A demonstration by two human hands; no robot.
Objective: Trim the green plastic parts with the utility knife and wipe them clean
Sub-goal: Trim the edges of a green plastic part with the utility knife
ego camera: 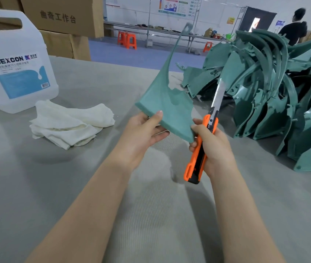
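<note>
Both bare forearms reach up from the bottom edge to frame centre. The left hand point(143, 133), palm up, pinches the part point(166, 105), thumb on top; the right hand point(214, 149) grips the knife point(192, 164), fingers curled.

Thin green part point(162, 103) rises from the grip on its lower edge; orange knife point(196, 166), blade out, just right; cloth point(69, 122) well left.

We tag this as a factory workshop floor. We see stacked cardboard boxes point(63, 16), a heap of moulded green plastic parts point(264, 88) on a grey-matted work table point(56, 186), a big white DEXCON jug point(16, 63), long metal benches point(162, 32) with orange stools point(127, 40) across a blue floor point(131, 55), and printed charts point(173, 6) posted at the back.
</note>
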